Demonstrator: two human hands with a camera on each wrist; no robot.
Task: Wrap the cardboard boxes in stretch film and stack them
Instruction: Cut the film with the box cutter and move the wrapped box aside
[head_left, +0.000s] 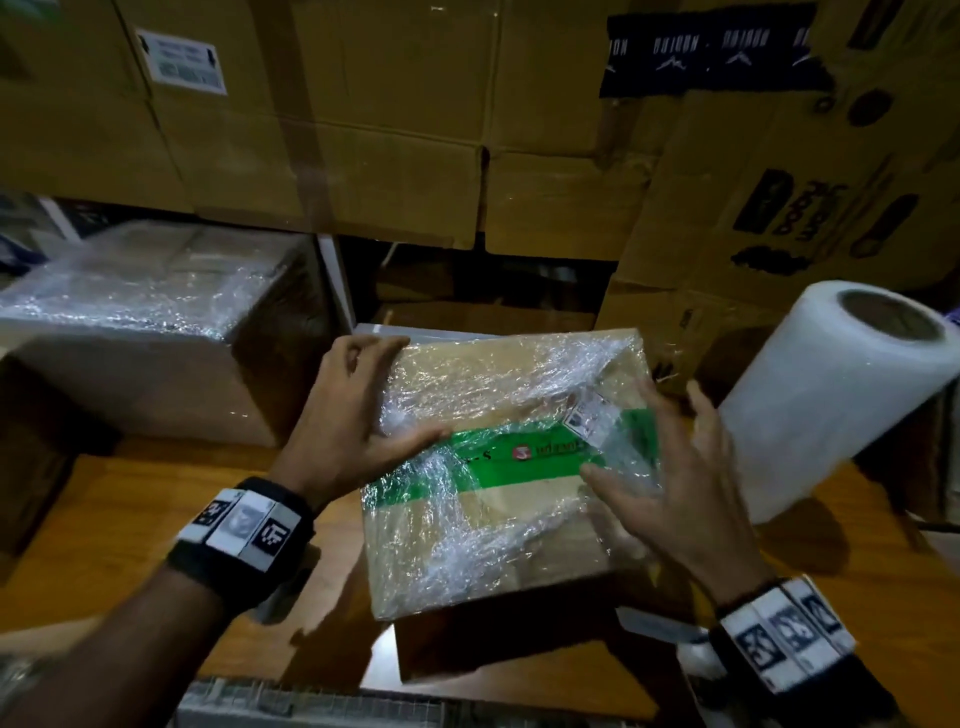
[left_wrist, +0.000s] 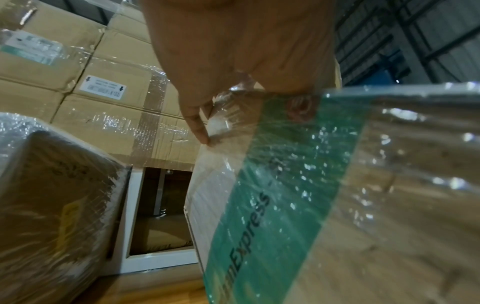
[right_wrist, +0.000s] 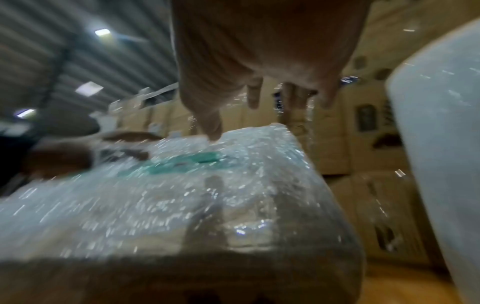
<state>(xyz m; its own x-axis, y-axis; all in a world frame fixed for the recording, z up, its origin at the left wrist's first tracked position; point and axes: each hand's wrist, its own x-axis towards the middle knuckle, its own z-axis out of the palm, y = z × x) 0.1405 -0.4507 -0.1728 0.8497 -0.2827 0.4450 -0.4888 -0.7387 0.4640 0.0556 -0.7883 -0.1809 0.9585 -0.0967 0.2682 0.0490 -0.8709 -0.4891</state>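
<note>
A cardboard box (head_left: 498, 499) with a green tape band, covered in crinkled stretch film, sits tilted in the middle over a wooden table (head_left: 130, 519). My left hand (head_left: 379, 400) grips its left edge, thumb on the top face and fingers bent over the far left corner. The left wrist view shows that hand (left_wrist: 233, 51) against the box (left_wrist: 311, 185) side. My right hand (head_left: 670, 467) lies with spread, straight fingers on the film at the box's right side. The blurred right wrist view shows the right hand (right_wrist: 259, 61) over the box (right_wrist: 182, 195).
A roll of stretch film (head_left: 831, 395) stands upright at the right, close to my right hand, and shows as the roll (right_wrist: 441, 144). A second wrapped box (head_left: 145, 322) sits at the left. Stacked cartons (head_left: 363, 130) wall off the back. A plain brown carton (head_left: 493, 654) shows beneath the held box.
</note>
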